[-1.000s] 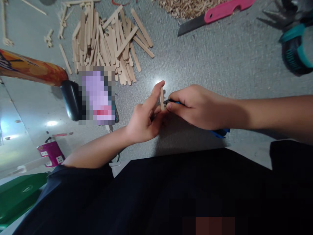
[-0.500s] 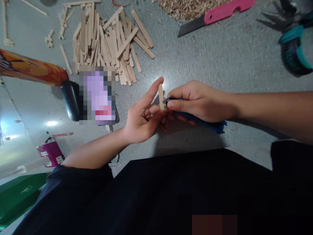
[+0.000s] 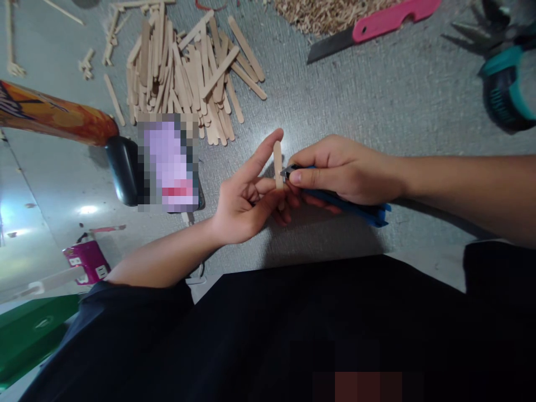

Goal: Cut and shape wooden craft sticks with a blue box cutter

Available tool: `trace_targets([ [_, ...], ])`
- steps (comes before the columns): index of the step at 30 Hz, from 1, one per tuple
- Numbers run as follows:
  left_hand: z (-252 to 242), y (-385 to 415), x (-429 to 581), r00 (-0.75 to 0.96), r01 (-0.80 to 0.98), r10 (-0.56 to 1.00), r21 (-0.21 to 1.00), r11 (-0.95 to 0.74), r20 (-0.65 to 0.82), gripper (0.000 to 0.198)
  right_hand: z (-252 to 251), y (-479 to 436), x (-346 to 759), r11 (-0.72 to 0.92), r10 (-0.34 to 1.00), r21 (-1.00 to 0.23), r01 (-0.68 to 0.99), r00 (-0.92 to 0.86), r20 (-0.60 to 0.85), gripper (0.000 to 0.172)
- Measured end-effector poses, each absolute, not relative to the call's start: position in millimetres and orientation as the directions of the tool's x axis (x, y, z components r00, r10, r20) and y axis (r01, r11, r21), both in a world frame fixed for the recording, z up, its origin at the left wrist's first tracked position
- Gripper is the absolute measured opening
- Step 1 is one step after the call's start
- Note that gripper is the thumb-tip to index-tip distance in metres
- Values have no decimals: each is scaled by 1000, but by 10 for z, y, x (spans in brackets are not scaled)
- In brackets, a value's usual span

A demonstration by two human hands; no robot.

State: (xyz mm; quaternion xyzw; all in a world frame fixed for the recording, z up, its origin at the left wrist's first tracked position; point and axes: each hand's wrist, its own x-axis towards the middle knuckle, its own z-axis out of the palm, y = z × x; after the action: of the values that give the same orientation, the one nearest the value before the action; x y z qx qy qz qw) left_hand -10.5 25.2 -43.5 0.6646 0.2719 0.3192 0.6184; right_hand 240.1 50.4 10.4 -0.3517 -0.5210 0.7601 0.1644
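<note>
Pinched between the thumb and fingers of my left hand [image 3: 247,206] is a wooden popsicle stick [image 3: 277,159], its rounded end pointing up and away from me. My left index finger stretches out beside it. In my right hand [image 3: 347,170] is a blue utility knife [image 3: 360,212], with a short metal blade at its tip. That blade meets the right edge of the stick near its middle. The lower end of the stick is partly hidden by my left thumb.
A pile of popsicle sticks [image 3: 184,72] lies beyond my hands, near a blurred phone [image 3: 171,164], a black mouse-like object [image 3: 123,170] and an orange can [image 3: 58,114]. Farther right are wood shavings [image 3: 326,14], a pink-handled saw blade [image 3: 377,28] and teal pliers [image 3: 506,84].
Hands, stick and knife keep nearly the same pose, with the blade still at the stick's edge. The whole view has shifted very slightly.
</note>
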Motion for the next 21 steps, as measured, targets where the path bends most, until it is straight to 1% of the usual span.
trace_targets([
  [3, -503, 218, -105, 597, 10, 798, 995, -104, 77, 84, 129, 478, 2385, -379, 655, -911, 161, -648, -388, 36],
  [8, -519, 192, -126, 589, -8, 805, 997, -79, 69, 88, 169, 424, 2356, -297, 705, -921, 254, -592, -391, 37],
  [10, -491, 197, -139, 603, -7, 796, 997, -71, 61, 86, 161, 412, 2358, -225, 732, -929, 295, -577, -361, 38],
  [12, -463, 204, -151, 615, -6, 786, 998, -63, 53, 84, 140, 405, 2367, -110, 761, -934, 339, -576, -299, 37],
  [15, -437, 210, -160, 617, -12, 786, 999, -40, 39, 79, 104, 395, 2383, 41, 794, -919, 393, -571, -209, 31],
  [18, -426, 210, -161, 615, -12, 789, 1000, 3, 5, 75, 93, 389, 2393, 121, 810, -879, 461, -557, -181, 28],
  [21, -418, 206, -152, 601, 4, 798, 998, 58, -49, 70, 118, 383, 2400, 169, 812, -831, 530, -552, -187, 28],
])
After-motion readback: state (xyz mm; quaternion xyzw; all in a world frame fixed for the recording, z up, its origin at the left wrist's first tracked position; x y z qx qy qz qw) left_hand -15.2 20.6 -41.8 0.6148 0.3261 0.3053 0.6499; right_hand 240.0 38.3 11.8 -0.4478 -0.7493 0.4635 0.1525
